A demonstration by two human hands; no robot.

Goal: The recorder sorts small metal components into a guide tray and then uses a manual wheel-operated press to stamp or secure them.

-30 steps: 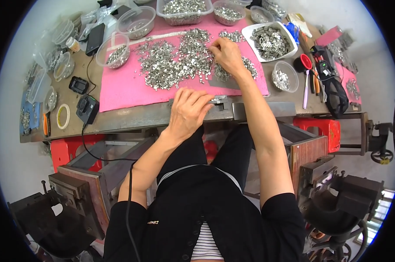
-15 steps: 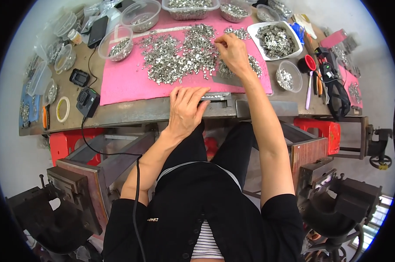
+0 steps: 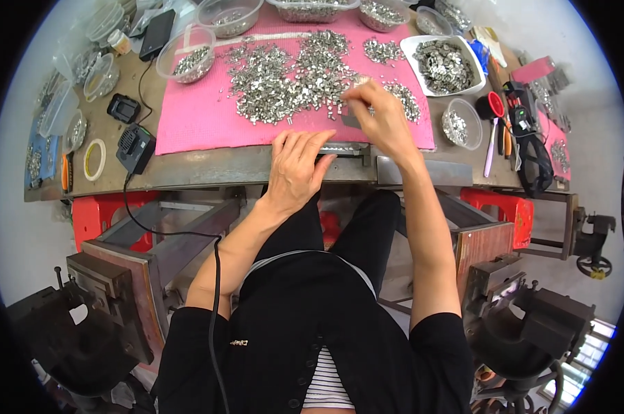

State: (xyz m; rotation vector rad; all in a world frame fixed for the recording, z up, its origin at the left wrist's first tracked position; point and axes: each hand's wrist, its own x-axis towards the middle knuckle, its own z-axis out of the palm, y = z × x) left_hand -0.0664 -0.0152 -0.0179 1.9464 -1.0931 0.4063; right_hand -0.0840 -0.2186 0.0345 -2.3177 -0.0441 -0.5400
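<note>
My left hand point(image 3: 299, 164) rests at the bench's front edge, its fingers stretched over the end of a slotted metal fixture point(image 3: 357, 151) and its thumb apart from them. A row of small bright pieces shows in the fixture's slot. My right hand point(image 3: 384, 119) is over the pink mat point(image 3: 202, 131), just behind the fixture, with thumb and fingers pinched together; whatever is between them is too small or hidden to make out. To its left spreads a large heap of small silvery metal pieces point(image 3: 277, 86). A smaller pile of metal pieces point(image 3: 403, 102) lies partly behind my right hand.
A white tray point(image 3: 407, 43) of metal pieces and a clear round tub point(image 3: 473, 134) stand on the right. Clear tubs point(image 3: 166, 63) line the back and left. A black charger point(image 3: 135, 148) trails a cable down across my left arm. Vises point(image 3: 532, 324) flank me below.
My right hand has come back from the heap toward the bench's front edge, nearer the fixture. My left hand stays on the fixture. The whole view has shifted slightly.
</note>
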